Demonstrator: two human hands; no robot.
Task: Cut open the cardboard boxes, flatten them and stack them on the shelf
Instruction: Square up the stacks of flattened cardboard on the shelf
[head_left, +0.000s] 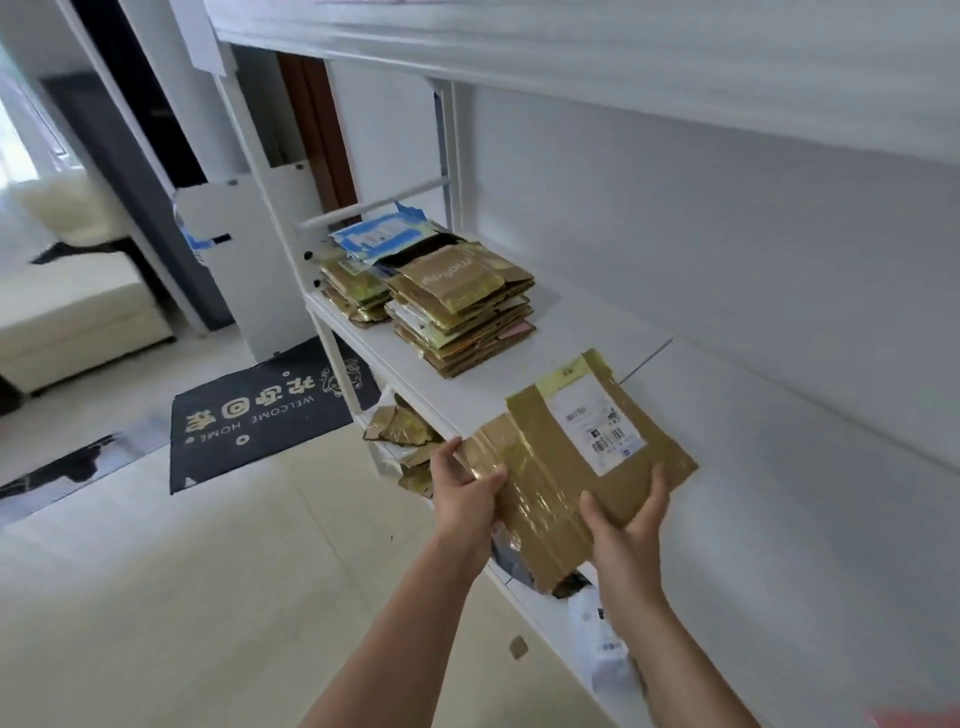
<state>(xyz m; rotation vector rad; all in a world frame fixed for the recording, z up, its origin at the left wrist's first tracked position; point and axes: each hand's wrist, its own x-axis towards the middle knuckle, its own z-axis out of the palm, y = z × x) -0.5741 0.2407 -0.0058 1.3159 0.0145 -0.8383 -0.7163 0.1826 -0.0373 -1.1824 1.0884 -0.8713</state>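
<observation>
Both hands (545, 514) gripping flattened box (576, 467) above shelf (587, 332); flattened stack (462, 306) beyond

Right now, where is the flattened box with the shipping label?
In the head view the flattened box is lower centre-right, held by both hands over the white shelf's front edge, nearer than the cardboard stack.

White shelf (519, 358) bears two stacks of flattened boxes (462, 306), seemingly touching

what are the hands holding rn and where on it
Both hands hold one flattened box: the left hand grips its taped left edge, the right hand its near edge, thumb on top.
</observation>
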